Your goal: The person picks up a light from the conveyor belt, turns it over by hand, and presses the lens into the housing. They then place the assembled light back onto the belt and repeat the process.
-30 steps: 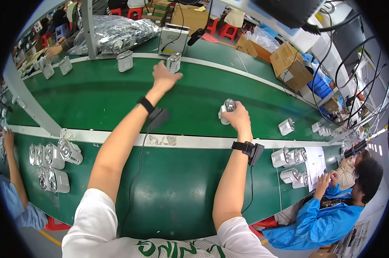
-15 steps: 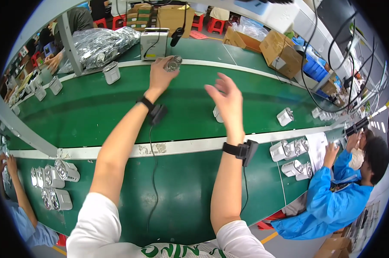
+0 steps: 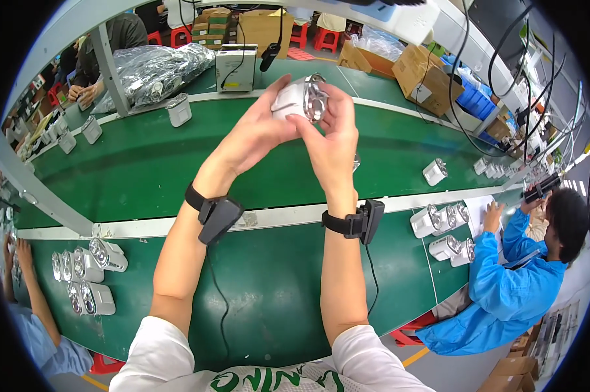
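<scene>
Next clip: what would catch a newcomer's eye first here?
Dead centre, the left hand and right hand hold a white lamp unit raised above the green conveyor belt. More white lamp units sit grouped at the near left edge, and a person in blue works at the right.

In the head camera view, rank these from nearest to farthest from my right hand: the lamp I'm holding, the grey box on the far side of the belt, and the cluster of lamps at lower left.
1. white lamp, held in the right hand and the left hand.
2. grey box, up and to the left, across the belt.
3. lamp cluster, far lower left, on the near shelf.
</scene>
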The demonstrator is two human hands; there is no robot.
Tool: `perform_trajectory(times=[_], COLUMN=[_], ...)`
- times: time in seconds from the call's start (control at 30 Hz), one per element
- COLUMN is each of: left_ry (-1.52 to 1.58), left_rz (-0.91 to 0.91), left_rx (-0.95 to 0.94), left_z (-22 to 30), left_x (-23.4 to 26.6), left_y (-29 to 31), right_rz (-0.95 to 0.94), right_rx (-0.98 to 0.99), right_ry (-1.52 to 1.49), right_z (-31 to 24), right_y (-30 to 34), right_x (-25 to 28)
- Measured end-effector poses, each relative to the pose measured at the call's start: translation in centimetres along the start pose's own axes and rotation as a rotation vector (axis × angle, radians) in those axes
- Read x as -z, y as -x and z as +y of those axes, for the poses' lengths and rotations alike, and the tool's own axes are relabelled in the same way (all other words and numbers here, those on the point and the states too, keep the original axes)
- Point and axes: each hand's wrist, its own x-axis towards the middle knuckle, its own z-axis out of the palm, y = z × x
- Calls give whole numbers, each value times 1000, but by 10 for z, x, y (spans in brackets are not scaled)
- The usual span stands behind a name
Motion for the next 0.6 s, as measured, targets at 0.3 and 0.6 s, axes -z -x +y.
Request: perform_trajectory(times=[0.3,0.6], left_ry=[68,-366], left_rz=[418,477], left_rx=[-23,-394], left_z=[21,28], left_x=[-23,-20], left_y=[4,4], right_rz=[-34,-56], right_rx=[77,-89], right_ry=[-108,-628], right_z=[-15,-48], right_y=[9,3], right_x=[-19,-20])
